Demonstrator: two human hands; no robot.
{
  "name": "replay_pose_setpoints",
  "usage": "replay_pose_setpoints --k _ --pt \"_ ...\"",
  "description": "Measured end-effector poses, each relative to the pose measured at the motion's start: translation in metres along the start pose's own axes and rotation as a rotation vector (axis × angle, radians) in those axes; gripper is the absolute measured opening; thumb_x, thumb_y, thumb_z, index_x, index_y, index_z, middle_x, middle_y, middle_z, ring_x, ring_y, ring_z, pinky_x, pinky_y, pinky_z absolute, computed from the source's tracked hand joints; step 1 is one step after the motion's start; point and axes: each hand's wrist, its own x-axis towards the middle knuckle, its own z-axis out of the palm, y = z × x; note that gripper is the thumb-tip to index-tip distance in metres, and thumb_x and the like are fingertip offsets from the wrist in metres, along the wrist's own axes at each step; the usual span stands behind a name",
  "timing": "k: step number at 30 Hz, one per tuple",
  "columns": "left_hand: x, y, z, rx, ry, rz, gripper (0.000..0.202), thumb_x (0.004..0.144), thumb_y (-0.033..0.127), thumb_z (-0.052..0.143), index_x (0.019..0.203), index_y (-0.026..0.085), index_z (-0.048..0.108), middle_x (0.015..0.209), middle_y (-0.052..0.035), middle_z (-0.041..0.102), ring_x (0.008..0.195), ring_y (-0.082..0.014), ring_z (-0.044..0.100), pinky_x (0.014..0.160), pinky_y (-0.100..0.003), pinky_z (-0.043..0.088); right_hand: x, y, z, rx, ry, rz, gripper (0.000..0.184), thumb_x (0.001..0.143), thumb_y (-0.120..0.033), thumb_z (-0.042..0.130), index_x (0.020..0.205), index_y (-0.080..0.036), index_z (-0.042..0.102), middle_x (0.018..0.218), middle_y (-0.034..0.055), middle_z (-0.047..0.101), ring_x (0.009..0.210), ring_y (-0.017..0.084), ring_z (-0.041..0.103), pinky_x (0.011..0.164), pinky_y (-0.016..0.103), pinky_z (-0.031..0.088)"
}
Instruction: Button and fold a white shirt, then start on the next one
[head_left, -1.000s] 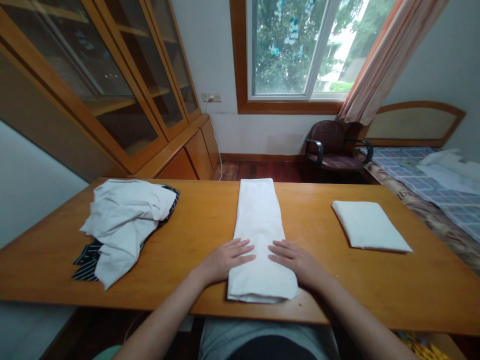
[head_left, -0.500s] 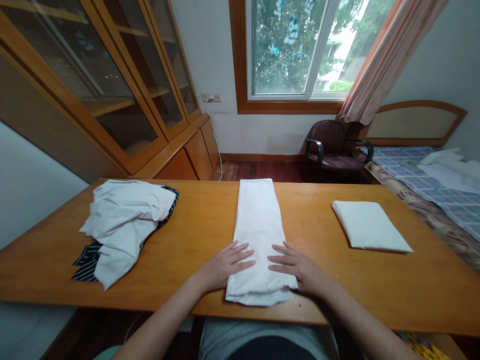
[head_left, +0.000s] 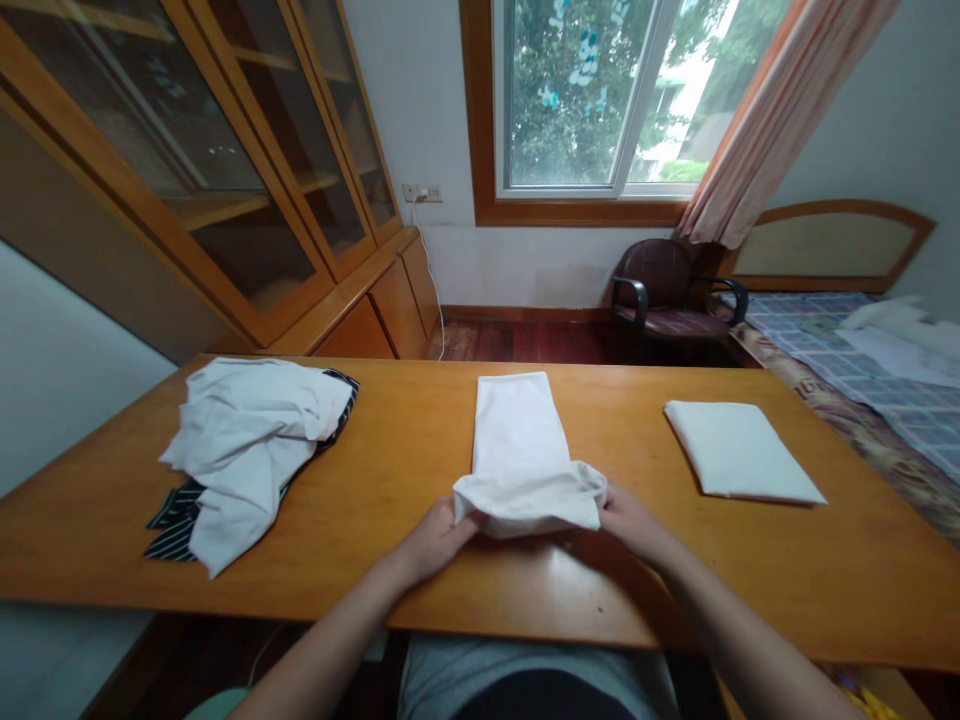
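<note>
A white cloth (head_left: 520, 420), folded into a long strip, lies in front of me on the wooden table (head_left: 405, 430). Its near end is lifted and bent back over the rest. My left hand (head_left: 442, 535) grips the left corner of that raised end, thumb on the near side. At the right corner my right hand (head_left: 626, 520) holds the same edge, its fingers partly hidden by the fabric. Off to the right rests a flat folded white cloth (head_left: 742, 450). A crumpled white cloth (head_left: 251, 430) lies at the left over a black striped cloth (head_left: 176, 530).
Beyond the table stand a glass-fronted cabinet (head_left: 247, 150) on the left and a maroon armchair (head_left: 667, 285) under the window (head_left: 577, 110). A bed (head_left: 885, 340) with a checked cover is at the right.
Both hands, flat on the cloth before, have closed on its near corners. That end has come up and away from me, and the strip now looks shorter.
</note>
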Motion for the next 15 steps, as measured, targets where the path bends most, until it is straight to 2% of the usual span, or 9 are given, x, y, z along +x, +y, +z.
replay_pose_setpoints --k 4,6,9,12,15 --pt "0.011 -0.006 0.003 -0.009 0.037 -0.099 0.035 0.082 0.050 0.069 0.083 0.016 0.078 0.087 -0.0065 0.078 0.090 -0.0280 0.070 0.090 -0.035 0.054 0.019 0.004 0.005 0.174 0.239 0.044 0.050 0.074 -0.061 0.072 0.101 -0.019 0.071 0.100 0.0070 0.074 0.101 0.029 0.063 0.088 0.040 0.052" --pt "0.017 -0.010 0.003 -0.055 0.040 -0.136 0.040 0.083 0.054 0.067 0.087 0.016 0.078 0.090 -0.0067 0.078 0.094 -0.0282 0.070 0.094 -0.036 0.052 0.026 0.003 0.009 0.248 0.323 0.079 0.049 0.075 -0.058 0.073 0.103 -0.018 0.069 0.098 0.0065 0.073 0.096 0.026 0.064 0.083 0.036 0.051" --pt "0.026 -0.018 0.005 -0.194 0.056 -0.184 0.049 0.084 0.061 0.063 0.095 0.016 0.078 0.097 -0.0082 0.078 0.102 -0.0284 0.069 0.104 -0.039 0.047 0.034 0.002 0.014 0.327 0.392 0.140 0.043 0.079 -0.055 0.071 0.095 -0.016 0.069 0.085 0.0040 0.070 0.078 0.020 0.061 0.070 0.029 0.047" --pt "0.035 -0.025 0.009 -0.360 0.078 -0.264 0.055 0.080 0.065 0.065 0.097 0.014 0.077 0.104 -0.0127 0.077 0.105 -0.0289 0.070 0.104 -0.039 0.047 0.043 0.008 0.017 0.385 0.432 0.178 0.044 0.077 -0.056 0.072 0.090 -0.015 0.067 0.080 0.0029 0.068 0.071 0.018 0.059 0.065 0.027 0.044" --pt "0.039 -0.025 0.011 -0.465 0.119 -0.334 0.054 0.076 0.062 0.072 0.099 0.014 0.075 0.110 -0.0152 0.075 0.107 -0.0292 0.069 0.101 -0.039 0.049 0.050 0.020 0.020 0.390 0.467 0.210 0.045 0.073 -0.057 0.074 0.088 -0.015 0.065 0.079 0.0023 0.067 0.069 0.017 0.059 0.062 0.027 0.044"
